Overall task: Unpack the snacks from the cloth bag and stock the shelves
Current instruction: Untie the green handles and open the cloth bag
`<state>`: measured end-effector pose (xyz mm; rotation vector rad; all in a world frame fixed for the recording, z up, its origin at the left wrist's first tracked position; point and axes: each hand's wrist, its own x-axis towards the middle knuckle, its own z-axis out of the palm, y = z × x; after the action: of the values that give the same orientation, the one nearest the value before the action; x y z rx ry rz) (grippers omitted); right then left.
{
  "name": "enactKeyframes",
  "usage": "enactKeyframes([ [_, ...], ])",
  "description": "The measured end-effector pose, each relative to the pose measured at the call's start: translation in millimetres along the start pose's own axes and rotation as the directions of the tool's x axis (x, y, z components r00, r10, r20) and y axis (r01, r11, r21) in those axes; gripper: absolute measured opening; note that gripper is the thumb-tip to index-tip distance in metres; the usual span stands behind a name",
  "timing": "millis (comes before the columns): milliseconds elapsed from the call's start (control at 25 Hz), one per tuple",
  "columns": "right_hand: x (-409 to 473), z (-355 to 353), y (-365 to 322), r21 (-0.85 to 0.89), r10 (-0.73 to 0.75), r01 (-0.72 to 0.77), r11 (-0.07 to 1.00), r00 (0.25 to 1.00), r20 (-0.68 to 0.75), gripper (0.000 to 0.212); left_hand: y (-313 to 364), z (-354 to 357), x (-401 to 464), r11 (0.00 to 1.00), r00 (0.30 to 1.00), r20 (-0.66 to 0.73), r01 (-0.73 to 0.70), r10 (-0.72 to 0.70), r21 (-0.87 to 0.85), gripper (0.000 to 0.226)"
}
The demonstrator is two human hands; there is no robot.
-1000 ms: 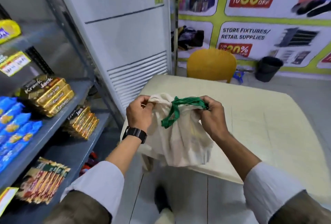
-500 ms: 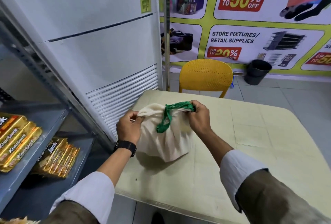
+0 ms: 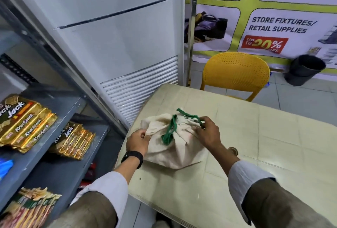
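Note:
A cream cloth bag (image 3: 173, 152) with green handles (image 3: 170, 131) lies bunched on the beige table (image 3: 255, 154), near its left edge. My left hand (image 3: 137, 141) pinches the bag's left rim. On the right side, my right hand (image 3: 207, 133) grips the rim and a green handle. The bag's contents are hidden. To the left stand grey shelves (image 3: 60, 116) holding gold Krackjack packs (image 3: 25, 124), with more gold packs (image 3: 73, 141) one shelf lower.
A white standing cabinet with a vent grille (image 3: 138, 92) sits between shelves and table. A yellow chair (image 3: 237, 74) stands behind the table, a black bin (image 3: 303, 70) by the poster wall. Blue packs (image 3: 5, 165) and striped packs (image 3: 31, 207) lie on the shelves.
The bag has come down from in front of me to rest on the table. Both hands kept their hold on its rim. The view swung right, away from the shelves.

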<state>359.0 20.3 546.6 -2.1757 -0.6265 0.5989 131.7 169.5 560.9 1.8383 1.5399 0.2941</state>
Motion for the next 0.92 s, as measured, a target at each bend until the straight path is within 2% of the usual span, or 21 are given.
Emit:
enactKeyframes([
  [80, -3.5, -1.0, 5.3, 0.025, 0.001, -0.001, 1.000, 1.000, 0.002, 0.044, -5.4, 1.6, -3.2, 0.999, 0.999, 0.023, 0.040, -0.040, -0.028, 0.008],
  [160, -10.2, -1.6, 1.9, 0.012, -0.036, 0.037, 0.999, 0.996, -0.080, 0.055, -2.4, 0.3, -4.4, 1.000, 1.000, 0.000, -0.003, 0.003, -0.008, 0.032],
  [200, -13.8, -0.7, -1.0, -0.031, -0.088, 0.085, 0.996, 0.986, -0.142, 0.059, 2.0, -0.6, -2.6, 0.997, 0.997, -0.026, -0.066, 0.067, 0.037, 0.040],
  [280, -14.7, -0.1, -10.1, -0.190, -0.275, 0.235, 0.953, 0.935, -0.224, 0.053, 16.6, 2.2, 6.0, 0.952, 0.959, -0.044, -0.271, 0.280, 0.143, 0.046],
  [360, -6.7, 2.0, -22.7, -0.302, -0.337, 0.294, 0.907, 0.936, -0.100, 0.042, 36.3, 7.7, 17.3, 0.847, 0.878, 0.012, -0.465, 0.478, 0.258, 0.048],
  [440, -0.6, 5.8, -37.2, -0.366, -0.233, 0.244, 0.898, 0.970, 0.075, 0.042, 53.6, 13.7, 27.5, 0.747, 0.806, 0.082, -0.576, 0.586, 0.331, 0.047],
  [520, 1.5, 11.5, -45.0, -0.426, -0.112, 0.175, 0.888, 0.979, 0.169, 0.047, 61.5, 20.4, 37.3, 0.645, 0.764, 0.255, -0.640, 0.593, 0.418, 0.045],
  [600, 0.1, 18.7, -49.1, -0.432, -0.112, 0.173, 0.885, 0.980, 0.163, 0.034, 56.0, 27.7, 48.5, 0.561, 0.738, 0.443, -0.675, 0.509, 0.479, 0.041],
  [680, -6.3, 20.0, -47.6, -0.401, -0.163, 0.183, 0.898, 0.983, 0.084, 0.014, 42.7, 28.3, 54.0, 0.592, 0.744, 0.456, -0.667, 0.488, 0.452, 0.029],
  [760, -16.9, 12.9, -37.2, -0.361, -0.183, 0.162, 0.918, 0.983, -0.025, 0.006, 28.4, 18.7, 61.9, 0.705, 0.790, 0.339, -0.611, 0.511, 0.362, 0.018],
  [840, -34.4, 1.2, -21.4, -0.318, -0.216, 0.175, 0.932, 0.971, -0.100, 0.005, 12.3, 3.2, 68.2, 0.801, 0.850, 0.164, -0.526, 0.500, 0.285, 0.011],
  [920, -50.6, -5.0, -7.8, -0.306, -0.232, 0.184, 0.934, 0.964, -0.130, 0.003, -2.7, -7.4, 66.3, 0.834, 0.881, 0.075, -0.467, 0.467, 0.295, 0.006],
])
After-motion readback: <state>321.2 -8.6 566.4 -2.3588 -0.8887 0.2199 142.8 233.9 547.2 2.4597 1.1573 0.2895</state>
